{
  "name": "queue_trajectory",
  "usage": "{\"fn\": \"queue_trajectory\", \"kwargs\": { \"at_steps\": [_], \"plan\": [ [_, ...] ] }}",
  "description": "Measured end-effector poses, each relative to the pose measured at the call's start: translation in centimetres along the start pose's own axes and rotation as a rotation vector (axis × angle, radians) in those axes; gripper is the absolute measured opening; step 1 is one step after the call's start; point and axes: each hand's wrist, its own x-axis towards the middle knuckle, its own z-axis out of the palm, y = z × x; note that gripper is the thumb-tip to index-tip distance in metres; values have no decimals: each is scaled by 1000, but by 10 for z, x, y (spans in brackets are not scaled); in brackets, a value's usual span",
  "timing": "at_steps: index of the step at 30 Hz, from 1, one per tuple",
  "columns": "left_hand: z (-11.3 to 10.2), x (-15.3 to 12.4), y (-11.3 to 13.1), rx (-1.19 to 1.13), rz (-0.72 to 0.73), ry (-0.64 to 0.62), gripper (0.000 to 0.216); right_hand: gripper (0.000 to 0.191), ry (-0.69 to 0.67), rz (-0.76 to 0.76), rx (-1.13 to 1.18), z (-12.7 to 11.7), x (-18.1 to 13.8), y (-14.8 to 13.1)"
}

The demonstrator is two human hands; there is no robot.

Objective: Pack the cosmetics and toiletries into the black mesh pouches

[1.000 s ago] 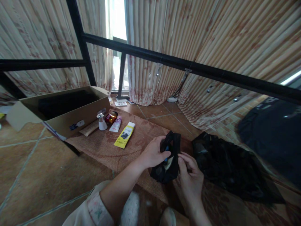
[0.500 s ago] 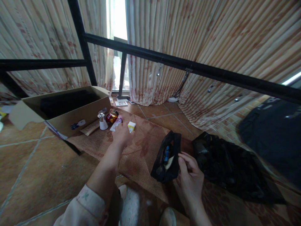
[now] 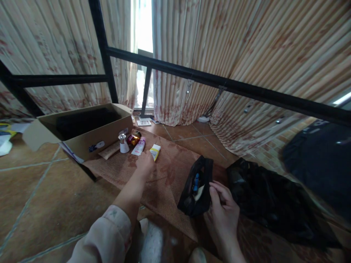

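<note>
My left hand (image 3: 145, 164) is stretched forward over the brown mat (image 3: 167, 182), its fingers closed around a yellow tube (image 3: 155, 150) of which only the white end shows. A small black pouch (image 3: 192, 193) stands open at the mat's near edge, and something blue shows inside it. My right hand (image 3: 222, 208) pinches the pouch's right rim and keeps it upright.
An open cardboard box (image 3: 82, 142) sits at the far left. In front of it are a white bottle (image 3: 123, 143), an amber jar (image 3: 134, 138), a pink tube (image 3: 139, 146) and a beige tube (image 3: 109, 150). A crumpled black plastic bag (image 3: 263, 197) lies to the right. A black metal rail (image 3: 219, 86) crosses before the curtains.
My left hand left the pouch, reached forward to the yellow tube and closed on it. The right hand stayed on the pouch's rim.
</note>
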Motion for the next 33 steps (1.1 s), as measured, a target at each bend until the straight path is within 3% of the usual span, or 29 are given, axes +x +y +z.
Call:
{"fn": "queue_trajectory", "kwargs": {
  "at_steps": [3, 11, 15, 18, 22, 24, 29, 33],
  "plan": [
    [5, 0, 5, 22, -4, 68, 58, 25, -3, 1, -11, -1, 1, -1],
    [8, 3, 8, -12, 5, 87, 49, 24, -16, -1, 11, -1, 3, -2],
    [1, 6, 16, -192, 73, -25, 52, 24, -24, 0, 2, -1, 3, -3],
    [-8, -2, 30, -517, 178, -110, 38, 23, -20, -12, -6, -1, 3, -3],
    [-22, -34, 50, -1270, 322, -365, 40, 23, -9, -12, 8, -1, 2, -3],
    [-29, -53, 57, -1500, 341, -516, 46, 22, -6, -16, 18, -1, 1, -2],
    [-36, -85, 65, -1790, 347, -834, 42, 21, 16, -36, 50, 1, -2, -1],
    [-31, -91, 69, -1902, 406, -985, 37, 22, 27, -22, 69, 2, -2, -1]
  ]
}}
